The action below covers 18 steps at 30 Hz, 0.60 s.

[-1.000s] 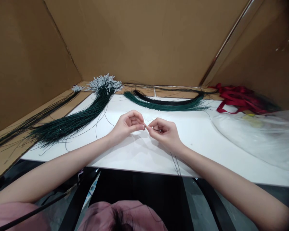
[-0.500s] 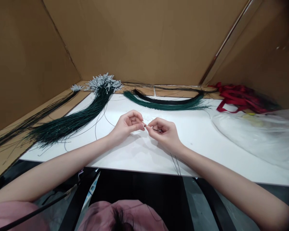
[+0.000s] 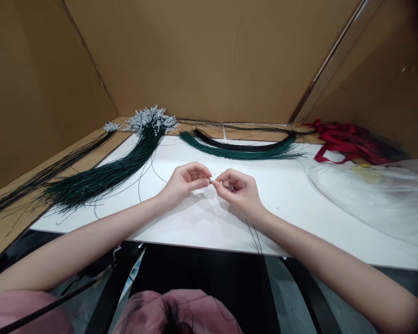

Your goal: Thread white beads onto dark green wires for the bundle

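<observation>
Wire point(image 3: 211, 182) between pinched fingers point(image 3: 199, 184)

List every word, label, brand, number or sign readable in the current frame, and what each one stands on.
No readable text anywhere.
Yellow patch at the clear plastic bag: too blurred to tell whether it bears print.
Blue-and-white strip below the white tabletop: no marks can be made out as letters.
Cardboard walls: no legible writing.

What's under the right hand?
Below the right hand, I see white tabletop and two thin dark wires hanging toward its near edge. Whatever lies directly beneath the hand is covered.
</observation>
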Each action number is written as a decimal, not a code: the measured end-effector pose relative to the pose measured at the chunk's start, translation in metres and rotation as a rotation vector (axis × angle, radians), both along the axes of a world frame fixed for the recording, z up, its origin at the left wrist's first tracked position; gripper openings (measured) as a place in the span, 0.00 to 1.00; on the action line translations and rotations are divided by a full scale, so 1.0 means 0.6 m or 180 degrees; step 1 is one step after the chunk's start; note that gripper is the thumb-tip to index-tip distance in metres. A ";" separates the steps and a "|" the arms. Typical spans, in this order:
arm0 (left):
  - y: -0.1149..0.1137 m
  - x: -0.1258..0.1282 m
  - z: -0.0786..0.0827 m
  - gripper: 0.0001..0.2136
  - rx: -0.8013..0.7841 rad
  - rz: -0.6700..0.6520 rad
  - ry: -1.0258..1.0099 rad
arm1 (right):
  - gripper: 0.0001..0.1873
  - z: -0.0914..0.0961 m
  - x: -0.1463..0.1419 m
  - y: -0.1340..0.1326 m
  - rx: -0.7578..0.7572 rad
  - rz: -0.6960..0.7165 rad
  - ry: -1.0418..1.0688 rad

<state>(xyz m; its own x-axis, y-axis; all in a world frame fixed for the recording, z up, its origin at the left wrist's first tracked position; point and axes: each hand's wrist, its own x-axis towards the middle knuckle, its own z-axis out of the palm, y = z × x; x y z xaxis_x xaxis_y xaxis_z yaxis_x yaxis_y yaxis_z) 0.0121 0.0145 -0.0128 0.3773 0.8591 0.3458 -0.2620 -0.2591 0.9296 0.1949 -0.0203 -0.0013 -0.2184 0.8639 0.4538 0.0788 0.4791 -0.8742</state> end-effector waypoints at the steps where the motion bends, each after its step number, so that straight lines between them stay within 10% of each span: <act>1: 0.000 0.000 0.000 0.08 -0.0010 -0.0003 -0.0019 | 0.06 0.000 0.000 -0.001 -0.0007 0.0004 0.0006; 18: -0.003 0.000 0.004 0.10 -0.0001 -0.0005 -0.0047 | 0.06 -0.001 0.000 -0.004 0.0013 -0.0025 -0.0105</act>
